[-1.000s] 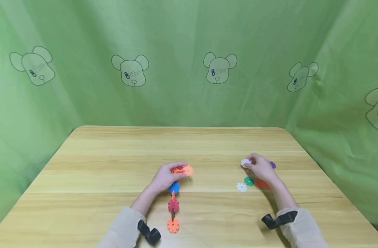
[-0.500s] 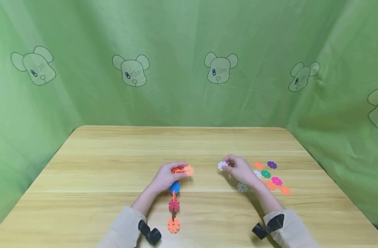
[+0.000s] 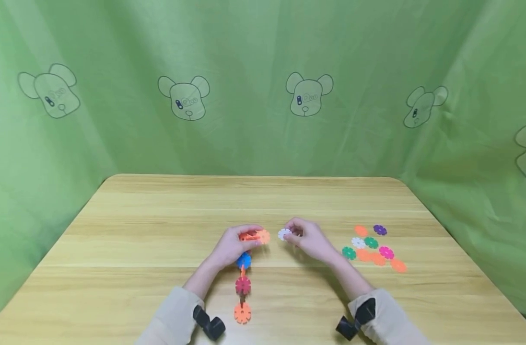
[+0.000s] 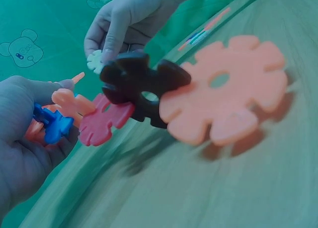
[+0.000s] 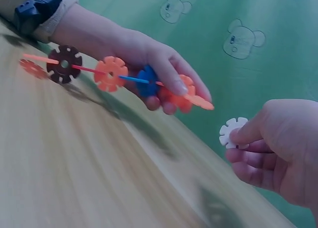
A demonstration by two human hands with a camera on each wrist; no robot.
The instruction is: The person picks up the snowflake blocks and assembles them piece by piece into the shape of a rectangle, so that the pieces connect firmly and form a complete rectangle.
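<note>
A chain of notched plastic snowflake discs runs toward me along the table, ending in an orange disc (image 3: pixel 242 313). Beyond it come a dark brown disc (image 5: pixel 64 64), a red disc (image 3: pixel 243 285) and a blue disc (image 3: pixel 244 260), among orange ones. My left hand (image 3: pixel 230 247) grips the far end of the chain, and one orange disc (image 3: pixel 263 236) sticks out past its fingertips. My right hand (image 3: pixel 310 239) pinches a white disc (image 3: pixel 284 234) between thumb and fingers. A small gap separates this white disc from the protruding orange one. My left fingers partly cover the chain's far links.
Loose discs lie on the wooden table (image 3: pixel 168 206) to the right: purple (image 3: pixel 380 230), pink (image 3: pixel 386 252), white (image 3: pixel 358 243), green (image 3: pixel 349 253) and several orange ones. A green curtain (image 3: pixel 245 143) surrounds the table's back and sides.
My right hand has carried the white disc leftward from the loose discs to near the chain's end. My left hand has held still. Another loose white disc is now hidden by my right forearm.
</note>
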